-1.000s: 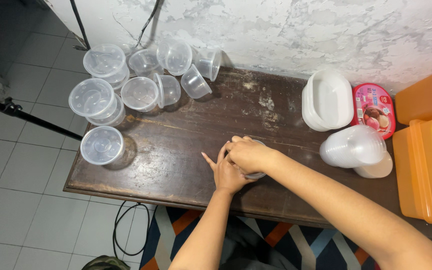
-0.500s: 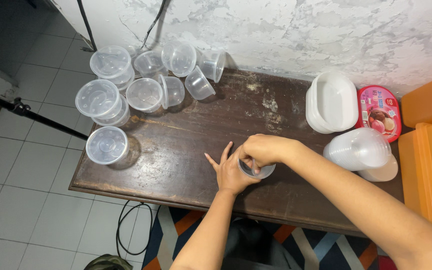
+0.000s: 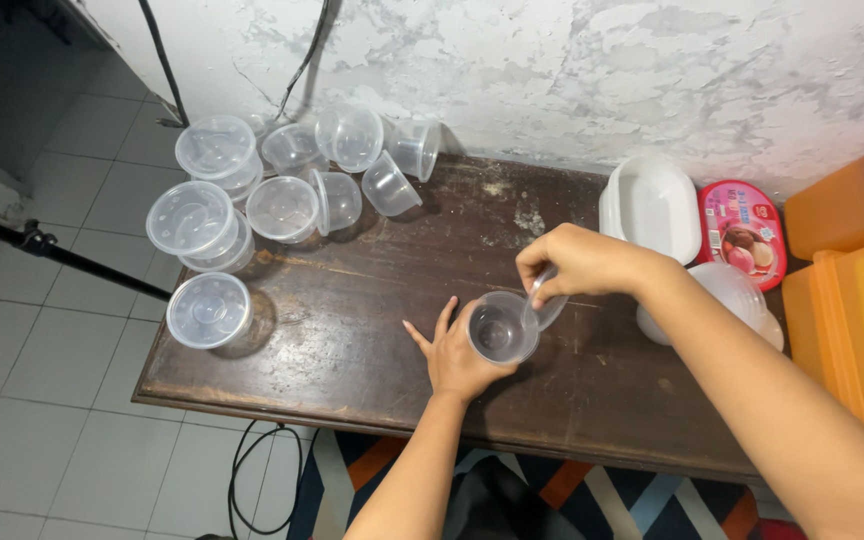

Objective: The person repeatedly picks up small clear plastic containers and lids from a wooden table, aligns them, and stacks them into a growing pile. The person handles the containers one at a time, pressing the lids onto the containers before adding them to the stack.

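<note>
bare table [image 3: 352, 330] left of hands; containers [image 3: 282, 190] crowd far-left corner (stacked).

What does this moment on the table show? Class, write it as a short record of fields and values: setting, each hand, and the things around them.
Setting: dark wooden table against a peeling white wall
Left hand: cradles a small clear plastic cup from below
Right hand: pinches a clear lid at the cup's rim, tilted, not seated
Far left: cluster of clear containers, some lidded, some tipped over
Right side: white tub, pink oval lid, orange bins
</note>
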